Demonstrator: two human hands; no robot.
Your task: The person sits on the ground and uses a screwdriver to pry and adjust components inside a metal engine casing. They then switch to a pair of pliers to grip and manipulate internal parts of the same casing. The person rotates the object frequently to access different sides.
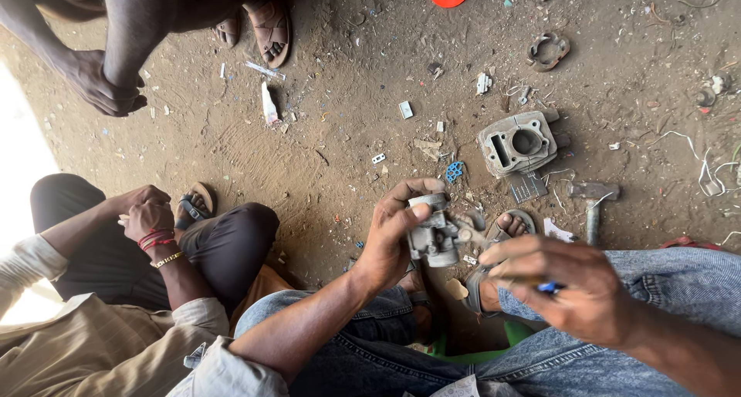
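A small grey metal carburettor-like part (434, 235) was clasped in the left hand (390, 239), fingers curled over its top, above the dirt floor (324, 165) between the knees. The right hand (575, 285) was closed on a thin blue-tipped tool (545, 287), just to the right of the part, with the tool's tip directed leftward at it. The part's long axis could not be told.
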